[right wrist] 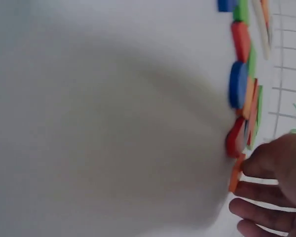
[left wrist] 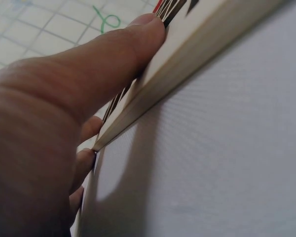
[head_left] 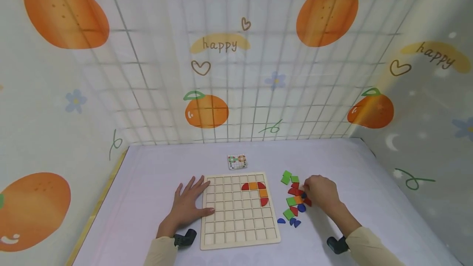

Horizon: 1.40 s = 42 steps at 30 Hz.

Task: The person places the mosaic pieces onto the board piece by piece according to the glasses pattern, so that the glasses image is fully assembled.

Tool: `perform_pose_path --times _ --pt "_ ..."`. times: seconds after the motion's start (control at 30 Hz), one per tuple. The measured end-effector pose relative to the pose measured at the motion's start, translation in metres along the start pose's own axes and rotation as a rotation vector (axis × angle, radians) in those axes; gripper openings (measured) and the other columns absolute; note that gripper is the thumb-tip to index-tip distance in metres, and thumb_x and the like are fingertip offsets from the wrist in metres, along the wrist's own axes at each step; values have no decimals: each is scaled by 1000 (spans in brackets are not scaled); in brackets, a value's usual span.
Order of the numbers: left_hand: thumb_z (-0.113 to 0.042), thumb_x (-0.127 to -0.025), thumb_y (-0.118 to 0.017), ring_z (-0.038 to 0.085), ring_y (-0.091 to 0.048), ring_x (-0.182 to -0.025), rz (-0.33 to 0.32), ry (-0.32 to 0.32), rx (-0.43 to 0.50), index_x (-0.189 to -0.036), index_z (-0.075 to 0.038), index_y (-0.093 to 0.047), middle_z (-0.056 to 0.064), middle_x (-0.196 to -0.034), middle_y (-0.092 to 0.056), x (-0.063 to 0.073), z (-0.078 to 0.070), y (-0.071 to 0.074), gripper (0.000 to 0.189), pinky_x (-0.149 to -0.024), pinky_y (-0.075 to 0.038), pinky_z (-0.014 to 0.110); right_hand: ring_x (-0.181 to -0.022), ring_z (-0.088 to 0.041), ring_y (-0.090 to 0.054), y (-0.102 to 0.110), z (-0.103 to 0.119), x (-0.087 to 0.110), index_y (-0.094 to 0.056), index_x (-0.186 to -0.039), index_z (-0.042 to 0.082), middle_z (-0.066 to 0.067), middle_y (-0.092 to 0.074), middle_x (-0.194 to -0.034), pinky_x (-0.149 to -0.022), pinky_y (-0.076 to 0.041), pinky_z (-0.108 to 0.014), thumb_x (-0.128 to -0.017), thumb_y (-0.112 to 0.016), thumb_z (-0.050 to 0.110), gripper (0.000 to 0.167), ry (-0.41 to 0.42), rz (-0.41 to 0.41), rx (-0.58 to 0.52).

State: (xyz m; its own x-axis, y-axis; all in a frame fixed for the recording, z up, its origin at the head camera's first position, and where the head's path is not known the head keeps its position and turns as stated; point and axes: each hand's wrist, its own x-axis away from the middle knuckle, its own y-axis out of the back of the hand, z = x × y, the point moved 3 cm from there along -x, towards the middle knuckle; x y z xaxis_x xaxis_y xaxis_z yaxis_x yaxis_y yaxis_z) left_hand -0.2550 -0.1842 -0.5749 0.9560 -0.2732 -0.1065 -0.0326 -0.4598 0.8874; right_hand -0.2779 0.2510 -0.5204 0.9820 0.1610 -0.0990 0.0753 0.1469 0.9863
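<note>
A pale wooden grid board [head_left: 229, 245] lies on the table. Red and orange pieces, among them an orange square [head_left: 253, 186] and a red quarter-round piece [head_left: 264, 202], sit in cells at its upper right. My left hand [head_left: 188, 204] rests at the board's left edge with fingers spread; its thumb [left wrist: 133, 42] lies over the rim in the left wrist view. At the right of the loose pieces is my right hand [head_left: 321, 191]. Its thumb and index finger pinch a small orange piece [right wrist: 236, 174], seen edge-on in the right wrist view; the head view hides it behind the hand.
Right of the board lie several loose pieces: green squares [head_left: 287, 173], red pieces [head_left: 294, 211], blue pieces [head_left: 301, 208] and an orange square [head_left: 298, 200]. A small pattern card [head_left: 237, 161] lies beyond the board. Printed curtains [head_left: 236, 93] enclose the table's back and sides.
</note>
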Motion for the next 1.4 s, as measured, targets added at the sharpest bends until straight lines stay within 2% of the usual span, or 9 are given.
perform_pose_path --times 0.1,0.2,0.37,0.47,0.67,0.83,0.97,1.13,1.4 --pt "-74 -70 -70 29 -11 -149 1 -2 16 -151 -24 -41 0 -160 -26 0 -2 2 100 -115 3 59 -57 -13 -58 -1 -2 0 -78 -90 5 -2 -68 -71 -53 -55 -28 -82 -82 20 18 -7 0 33" --pt "-71 -70 -72 30 -12 -148 0 -4 30 -151 -23 -42 1 -160 -27 1 -3 4 99 -115 3 60 -53 -14 -54 1 -3 -3 -76 -86 6 -1 -63 -64 -49 -51 -26 -82 -79 17 12 -2 -7 75" --pt "-69 -70 -73 31 -14 -148 -7 -11 18 -150 -22 -43 3 -159 -29 1 -4 5 98 -114 1 61 -48 -13 -43 10 6 -9 -71 -75 8 2 -51 -55 -44 -41 -23 -78 -80 14 11 128 -136 167" --pt "-68 -70 -74 32 -14 -148 -11 -15 18 -150 -22 -43 3 -159 -29 2 -4 5 97 -114 1 61 -51 -10 -47 13 28 -10 -74 -79 11 3 -60 -62 -49 -46 -22 -74 -85 18 13 239 -205 126" --pt "-70 -71 -72 30 -12 -148 4 -7 15 -151 -23 -41 1 -160 -26 2 -2 4 98 -115 2 60 -61 -6 -59 4 93 -6 -78 -81 17 7 -70 -76 -56 -50 -21 -75 -83 20 9 555 -261 17" --pt "-69 -73 -71 31 -11 -148 10 -6 27 -152 -23 -40 2 -160 -26 3 -4 5 96 -115 3 59 -72 -9 -66 -4 129 -2 -79 -88 16 7 -72 -82 -63 -52 -23 -79 -81 19 9 716 -213 -95" --pt "-68 -74 -71 32 -13 -148 -1 -22 31 -151 -21 -41 4 -160 -27 3 -5 5 95 -114 2 60 -73 -8 -65 -9 143 2 -79 -89 17 8 -71 -81 -64 -50 -22 -82 -79 21 8 765 -161 -86" --pt "-69 -76 -68 32 -12 -148 -4 -31 23 -152 -21 -40 3 -160 -27 3 -5 5 94 -114 2 60 -77 -9 -64 -16 146 5 -80 -94 18 7 -72 -87 -69 -51 -23 -84 -79 26 13 751 -99 -54" --pt "-67 -78 -68 34 -11 -148 10 -34 23 -152 -19 -40 6 -159 -27 3 -5 6 92 -114 3 62 -89 -14 -55 -20 139 8 -82 -92 20 5 -68 -93 -75 -52 -25 -85 -80 25 10 743 -122 -79"
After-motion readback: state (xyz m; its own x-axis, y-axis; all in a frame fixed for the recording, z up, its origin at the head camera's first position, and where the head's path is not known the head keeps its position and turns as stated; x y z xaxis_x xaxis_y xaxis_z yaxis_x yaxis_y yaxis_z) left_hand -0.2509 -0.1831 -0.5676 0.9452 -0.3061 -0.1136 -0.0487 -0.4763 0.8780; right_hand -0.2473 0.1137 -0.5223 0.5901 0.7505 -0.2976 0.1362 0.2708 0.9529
